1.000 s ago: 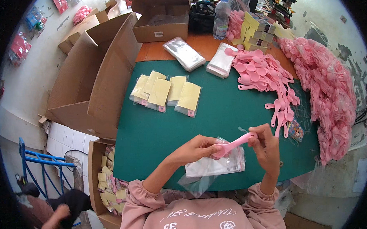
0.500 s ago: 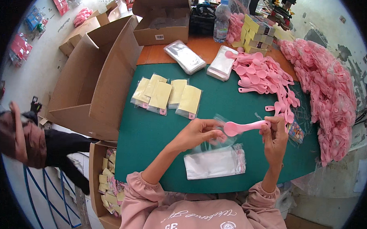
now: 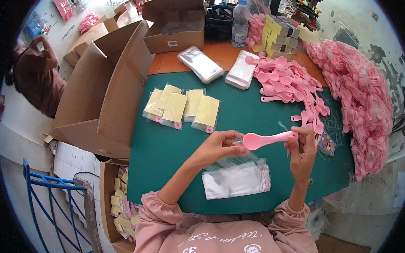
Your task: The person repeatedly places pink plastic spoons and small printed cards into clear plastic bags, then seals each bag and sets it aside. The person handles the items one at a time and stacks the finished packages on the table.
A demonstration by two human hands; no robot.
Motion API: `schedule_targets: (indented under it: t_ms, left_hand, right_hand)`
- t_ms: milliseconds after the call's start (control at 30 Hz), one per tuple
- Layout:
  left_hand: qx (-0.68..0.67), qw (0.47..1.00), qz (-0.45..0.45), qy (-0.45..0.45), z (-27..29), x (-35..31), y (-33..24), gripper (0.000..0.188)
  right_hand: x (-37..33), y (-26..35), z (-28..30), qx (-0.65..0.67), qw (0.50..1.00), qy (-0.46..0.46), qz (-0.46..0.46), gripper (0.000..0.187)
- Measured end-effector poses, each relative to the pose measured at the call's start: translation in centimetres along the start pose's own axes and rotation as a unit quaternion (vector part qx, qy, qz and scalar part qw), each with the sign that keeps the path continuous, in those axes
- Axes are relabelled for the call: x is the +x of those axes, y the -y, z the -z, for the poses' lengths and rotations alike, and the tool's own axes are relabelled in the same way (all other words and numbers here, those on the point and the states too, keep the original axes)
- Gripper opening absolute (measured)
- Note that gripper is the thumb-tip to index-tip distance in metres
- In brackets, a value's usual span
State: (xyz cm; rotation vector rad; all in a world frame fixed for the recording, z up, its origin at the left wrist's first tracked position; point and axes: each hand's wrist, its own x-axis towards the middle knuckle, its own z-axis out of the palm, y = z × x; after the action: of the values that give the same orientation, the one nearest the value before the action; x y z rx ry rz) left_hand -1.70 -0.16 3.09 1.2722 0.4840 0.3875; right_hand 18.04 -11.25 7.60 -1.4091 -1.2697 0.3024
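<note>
My right hand (image 3: 303,152) pinches a pink plastic spoon (image 3: 271,139) by the end of its handle, its bowl pointing left. My left hand (image 3: 222,147) has its fingers closed on a clear plastic bag (image 3: 237,160), which is thin and hard to make out. The spoon's bowl is right by the left fingertips; whether it is inside the bag I cannot tell. Below both hands lies a stack of clear bags (image 3: 234,183) on the green table mat (image 3: 165,170). Farther left are several filled bags with yellow cards (image 3: 174,108), pink handle ends showing at their lower edges.
Loose pink spoons (image 3: 282,80) are heaped at the back right, beside a mass of bagged pink spoons (image 3: 359,105). Two bag stacks (image 3: 200,65), a water bottle (image 3: 240,25) and card bundles (image 3: 279,37) stand behind. Cardboard boxes (image 3: 119,92) flank the left; another person (image 3: 39,78) is beyond.
The spoon's bowl has shifted slightly left, closer to my left fingers. At far left the other person has moved farther back, uncovering a blue metal frame and white floor tiles.
</note>
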Motion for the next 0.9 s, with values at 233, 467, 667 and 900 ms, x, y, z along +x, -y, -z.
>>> schedule_targets:
  t_ms: [233,467,667,900]
  left_hand:
    - [-0.021,0.999,0.023,-0.029,-0.1,0.1,0.1,0.034]
    - [0.041,0.998,0.041,0.031,-0.4,0.2,-0.2,0.033]
    - [0.067,0.995,-0.017,0.079,-0.9,0.3,0.6,0.033]
    - [0.155,0.985,-0.065,-0.042,-1.5,0.2,-0.8,0.025]
  right_hand:
    - [0.1,0.4,0.2,-0.073,0.997,0.018,0.011,0.018]
    - [0.1,0.5,0.3,-0.050,0.996,0.077,-0.008,0.016]
    - [0.8,0.7,0.1,-0.038,0.983,0.179,-0.025,0.012]
    - [0.5,-0.2,0.4,0.045,0.984,0.118,-0.129,0.014]
